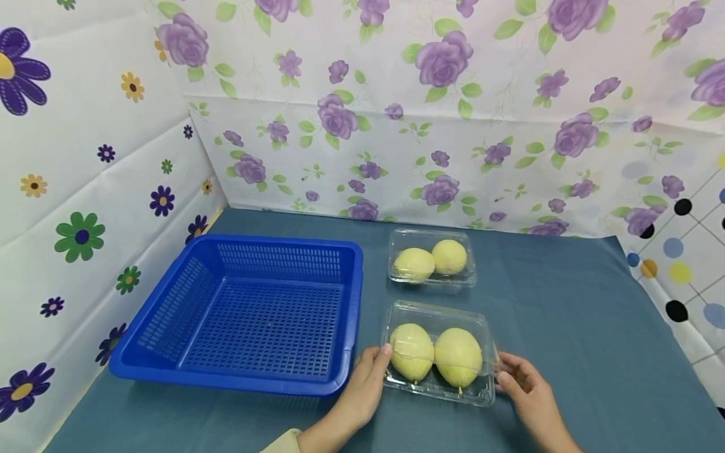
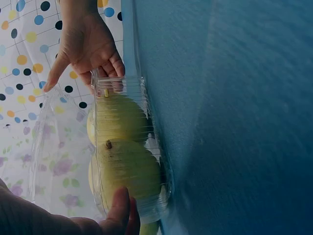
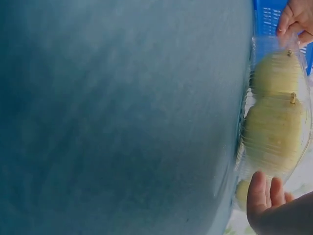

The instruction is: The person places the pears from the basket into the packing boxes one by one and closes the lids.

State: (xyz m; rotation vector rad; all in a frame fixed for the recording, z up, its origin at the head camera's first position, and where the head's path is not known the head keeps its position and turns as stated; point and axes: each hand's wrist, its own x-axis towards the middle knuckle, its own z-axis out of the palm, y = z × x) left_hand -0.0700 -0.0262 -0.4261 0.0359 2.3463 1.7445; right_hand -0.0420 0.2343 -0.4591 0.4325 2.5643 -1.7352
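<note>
A clear plastic clamshell box with two pale yellow, pear-shaped fruits lies at the front middle. In the left wrist view its lid stands tilted away from the tray. My left hand is at the box's left end, thumb tip by the upper edge; the left wrist view shows its straight fingers against the side. At the other end, my right hand touches the box with loosely bent fingers. In the left wrist view, the right hand has its thumb spread toward the lid.
To the left stands a blue plastic basket, with nothing inside. Behind the near box, a second clear box holds two more yellow fruits. A blue-grey cloth covers the table; flowered sheets hang behind and beside it.
</note>
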